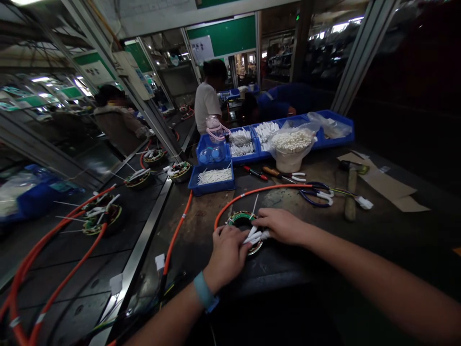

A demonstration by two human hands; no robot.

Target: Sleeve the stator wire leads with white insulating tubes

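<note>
A ring-shaped motor stator (239, 216) with a green top edge lies on the dark bench in front of me. White insulating sleeves (253, 236) are bunched across its near right side, and one thin white stick (255, 203) pokes up from the back. My left hand (230, 245), with a teal band at the wrist, lies over the left of the ring, thumb and fingers closed around the bunched sleeves. From the right, my right hand (279, 225) pinches at the sleeves' other end; its fingertips partly hide what they grip. An orange cable (248, 193) curves away behind the ring.
Behind the stator stand a blue tray of thin white sticks (215, 177), blue bins (255, 144) and a white tub (290, 158). Pliers (288, 175), scissors (317, 196) and a hammer (350, 197) lie to the right. More stators (103, 220) sit on the conveyor left; co-workers are beyond.
</note>
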